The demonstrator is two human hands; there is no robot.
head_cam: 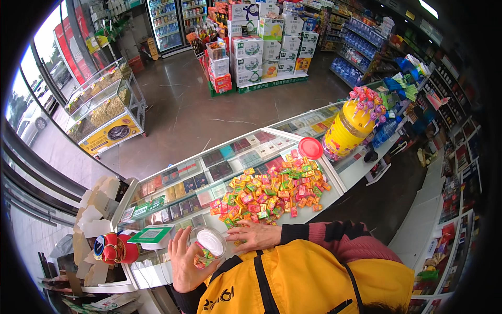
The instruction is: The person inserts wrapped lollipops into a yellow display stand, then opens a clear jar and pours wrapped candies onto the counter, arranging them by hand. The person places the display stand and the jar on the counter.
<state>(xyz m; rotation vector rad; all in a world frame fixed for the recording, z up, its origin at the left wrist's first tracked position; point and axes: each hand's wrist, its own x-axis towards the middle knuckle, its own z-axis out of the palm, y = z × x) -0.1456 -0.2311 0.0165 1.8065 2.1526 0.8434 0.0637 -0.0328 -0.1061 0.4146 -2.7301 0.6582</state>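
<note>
My left hand grips a clear plastic jar at the near edge of the glass counter. Some wrapped candies show inside the jar, along with a white round part. Just to the right, my right hand rests at the near side of a wide pile of small wrapped candies, its fingers spread and pointing toward the jar. Whether a candy lies under those fingers cannot be told. Beyond the pile's far right side lies a round red lid.
The glass display counter holds small boxes. On it stand a tall yellow lollipop container at the right and a green-topped white box at the left, beside a red figurine. An opened cardboard box is further left.
</note>
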